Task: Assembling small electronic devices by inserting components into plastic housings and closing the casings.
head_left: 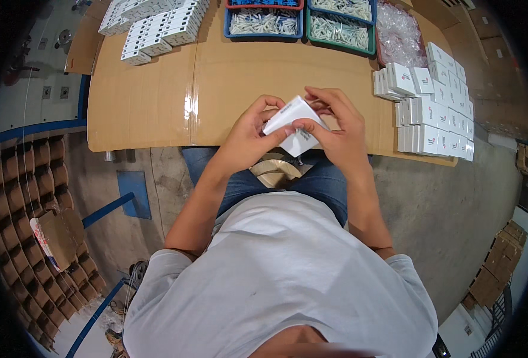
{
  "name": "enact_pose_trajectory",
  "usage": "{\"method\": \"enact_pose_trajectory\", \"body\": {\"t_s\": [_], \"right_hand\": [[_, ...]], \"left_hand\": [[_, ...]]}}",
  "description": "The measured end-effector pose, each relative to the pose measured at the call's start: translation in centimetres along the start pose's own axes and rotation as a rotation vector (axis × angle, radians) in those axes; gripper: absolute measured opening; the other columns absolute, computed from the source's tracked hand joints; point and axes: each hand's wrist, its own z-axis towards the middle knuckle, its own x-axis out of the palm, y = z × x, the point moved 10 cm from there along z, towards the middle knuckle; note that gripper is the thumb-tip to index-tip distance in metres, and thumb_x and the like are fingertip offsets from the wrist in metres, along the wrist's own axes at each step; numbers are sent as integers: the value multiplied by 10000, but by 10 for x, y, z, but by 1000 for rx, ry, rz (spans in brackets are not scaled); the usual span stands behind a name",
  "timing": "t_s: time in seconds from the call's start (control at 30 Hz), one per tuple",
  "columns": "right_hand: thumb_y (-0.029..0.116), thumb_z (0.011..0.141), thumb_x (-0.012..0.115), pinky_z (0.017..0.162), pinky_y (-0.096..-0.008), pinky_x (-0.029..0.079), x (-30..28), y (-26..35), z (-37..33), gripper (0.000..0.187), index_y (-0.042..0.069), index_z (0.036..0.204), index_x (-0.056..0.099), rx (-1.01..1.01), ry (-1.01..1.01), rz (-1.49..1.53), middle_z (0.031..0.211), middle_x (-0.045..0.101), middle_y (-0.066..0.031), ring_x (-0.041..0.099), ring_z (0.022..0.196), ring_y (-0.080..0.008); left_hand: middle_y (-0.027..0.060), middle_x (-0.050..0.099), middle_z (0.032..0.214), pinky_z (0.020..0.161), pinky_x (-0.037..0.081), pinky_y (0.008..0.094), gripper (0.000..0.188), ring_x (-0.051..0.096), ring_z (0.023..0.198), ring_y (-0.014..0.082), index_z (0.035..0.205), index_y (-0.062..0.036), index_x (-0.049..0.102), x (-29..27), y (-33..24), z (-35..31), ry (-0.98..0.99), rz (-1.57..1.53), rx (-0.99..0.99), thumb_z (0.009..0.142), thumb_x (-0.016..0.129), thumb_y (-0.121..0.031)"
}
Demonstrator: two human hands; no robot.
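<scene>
At the near edge of the cardboard-covered desk (234, 77), midway along it, a small white box (300, 142) is held tilted between the two hands. The left hand (249, 136) grips it from the left, thumb pressed on its face; the right hand (342, 132) holds it from the other side, thumb likewise on the box and fingers curved around behind. Toward the far left corner stand rows of white cartons (162, 39). Along the far edge sit a blue tray (264, 37) and a green tray (342, 50) of small pale pieces, with clear plastic wrapping (400, 33) beside them. White boxes with printed fronts (435, 122) are stacked along the right edge.
</scene>
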Motion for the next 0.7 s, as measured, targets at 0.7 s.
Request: {"method": "enact_pose_trajectory", "body": {"t_s": [0.7], "right_hand": [[138, 810, 847, 990, -341, 510, 17, -26, 4, 581, 93, 1360, 667, 67, 283, -20, 1435, 580, -109, 587, 1261, -229]], "left_hand": [[199, 509, 1470, 1078, 451, 617, 572, 541, 1308, 404, 1488, -113, 445, 41, 45, 10, 129, -1252, -408, 1093, 339, -513]]}}
